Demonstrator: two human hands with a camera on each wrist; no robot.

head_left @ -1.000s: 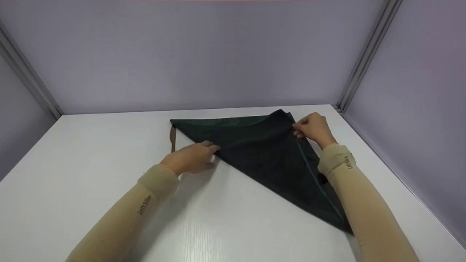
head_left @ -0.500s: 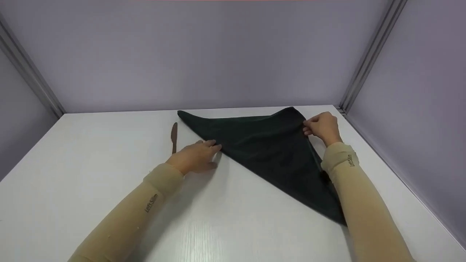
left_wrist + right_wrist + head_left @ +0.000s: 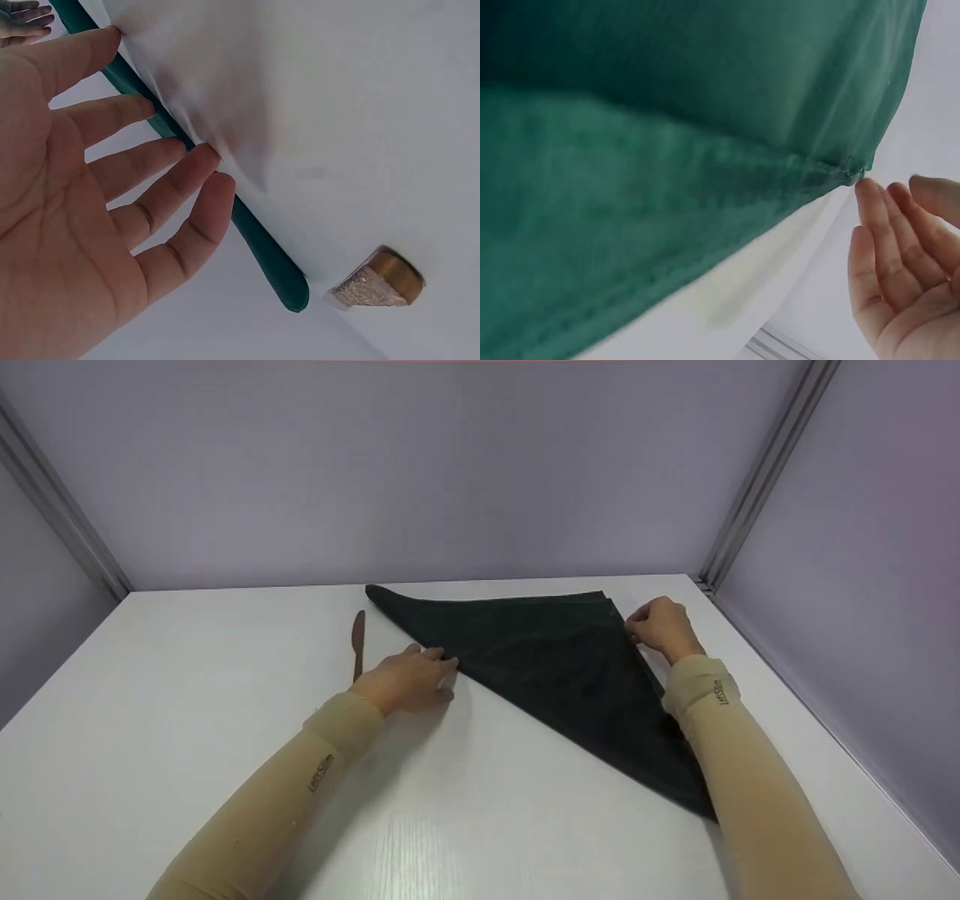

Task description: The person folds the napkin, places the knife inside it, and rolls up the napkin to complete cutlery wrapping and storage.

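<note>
A dark green cloth (image 3: 555, 667) lies flat on the white table (image 3: 225, 720), folded into a triangle. My left hand (image 3: 416, 675) rests with straight fingers on the cloth's folded left edge (image 3: 262, 247); the left wrist view shows the fingers (image 3: 150, 161) spread along that edge. My right hand (image 3: 660, 626) sits beside the cloth's far right corner. In the right wrist view its fingers (image 3: 889, 240) are relaxed, one tip just touching the corner of the cloth (image 3: 667, 150), with nothing held.
A brown knife (image 3: 358, 643) lies on the table just left of my left hand, its end (image 3: 379, 279) beyond the cloth's far left tip. Purple walls with metal posts enclose the table at the back and sides.
The right hand carried the raised cloth corner to the right and down, then let it go; the cloth now lies flat. The knife, partly covered before, is now uncovered. The left hand stayed put.
</note>
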